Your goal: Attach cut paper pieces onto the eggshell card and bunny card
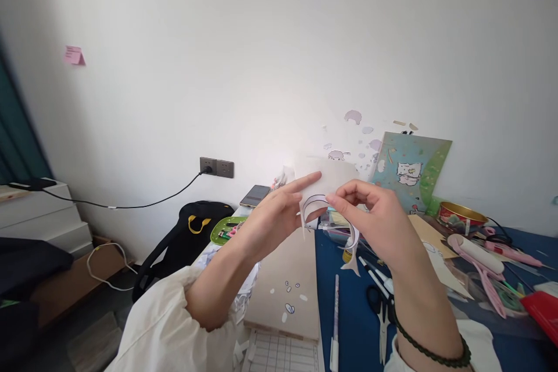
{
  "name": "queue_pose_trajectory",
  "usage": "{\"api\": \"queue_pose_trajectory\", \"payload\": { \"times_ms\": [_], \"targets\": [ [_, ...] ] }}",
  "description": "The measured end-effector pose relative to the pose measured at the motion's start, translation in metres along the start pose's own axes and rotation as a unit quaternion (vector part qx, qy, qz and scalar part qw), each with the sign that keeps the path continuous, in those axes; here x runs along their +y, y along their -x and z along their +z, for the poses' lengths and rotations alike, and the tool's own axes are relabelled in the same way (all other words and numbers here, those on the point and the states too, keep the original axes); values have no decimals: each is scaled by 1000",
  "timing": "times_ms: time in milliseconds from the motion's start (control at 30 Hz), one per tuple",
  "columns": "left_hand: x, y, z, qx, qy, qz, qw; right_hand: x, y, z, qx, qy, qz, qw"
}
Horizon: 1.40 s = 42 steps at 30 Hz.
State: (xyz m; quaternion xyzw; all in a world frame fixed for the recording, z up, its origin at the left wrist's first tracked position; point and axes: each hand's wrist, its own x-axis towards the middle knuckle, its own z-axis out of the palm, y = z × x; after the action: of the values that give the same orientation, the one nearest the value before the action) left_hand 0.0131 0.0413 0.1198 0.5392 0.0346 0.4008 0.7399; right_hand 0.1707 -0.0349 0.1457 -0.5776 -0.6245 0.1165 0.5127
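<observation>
My right hand [370, 215] pinches a thin curved paper cutout [354, 238] between thumb and fingertips. The cutout has a dark outline and a tail-shaped lower end hanging free. On the left, my left hand [279, 212] is raised with its index finger stretched across a white paper sheet [337, 177], which it appears to hold upright. The curve's left end lies close to the left fingers; whether they touch it is unclear. Below the hands, a beige board [283, 279] bears several small outlined cutouts [289, 307].
On the blue table surface [325, 302] are a white pen [335, 325] and black-handled scissors [382, 325]. A round tin [462, 215] and pink tools [483, 279] crowd the right. A painted card [410, 171] leans on the wall. A green tray [224, 231] and phone [255, 196] lie left.
</observation>
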Motion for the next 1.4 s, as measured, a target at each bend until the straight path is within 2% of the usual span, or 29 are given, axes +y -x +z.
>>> {"api": "queue_pose_trajectory", "payload": {
  "times_ms": [367, 733, 1400],
  "targets": [
    [5, 4, 4, -1, -37, -6, 999, 5, -3, 6, 15, -46, 34, 998],
    [6, 5, 7, 27, -20, 4, 999, 5, -1, 7, 9, -48, 27, 998],
    [10, 7, 5, 18, -7, 11, 1000, 5, -1, 5, -15, -76, 42, 996]
  ]
}}
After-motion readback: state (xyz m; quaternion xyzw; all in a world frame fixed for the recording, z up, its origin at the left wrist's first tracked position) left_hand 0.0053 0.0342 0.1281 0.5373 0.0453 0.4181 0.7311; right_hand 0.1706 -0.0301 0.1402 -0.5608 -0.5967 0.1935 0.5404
